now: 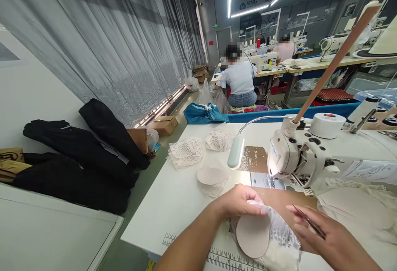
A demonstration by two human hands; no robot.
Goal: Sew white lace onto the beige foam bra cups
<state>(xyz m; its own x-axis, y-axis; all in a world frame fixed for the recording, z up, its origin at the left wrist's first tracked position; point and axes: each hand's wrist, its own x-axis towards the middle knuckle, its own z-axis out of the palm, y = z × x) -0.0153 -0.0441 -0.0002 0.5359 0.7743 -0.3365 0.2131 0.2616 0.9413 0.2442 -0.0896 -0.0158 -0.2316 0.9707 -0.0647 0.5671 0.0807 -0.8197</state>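
My left hand (245,203) is closed on the upper edge of a white lace piece (281,231), fingers and thumb pinching the fabric. A smooth beige rounded pad (253,236) lies against the lace, just below my left thumb. In my right hand (322,229) is a pair of dark, slim tweezers (310,222), tips pointing up and left. The tweezers are apart from the lace, to its right. Beyond both hands stands the white sewing machine (287,151); its needle area is partly hidden by the machine head.
Lace pieces (186,152) and a pale pad (212,174) lie on the white table (161,205) at left. More pads and lace (356,205) lie at right. A lamp (236,152) hangs beside the machine head. Ahead, a person (238,77) sits at another machine.
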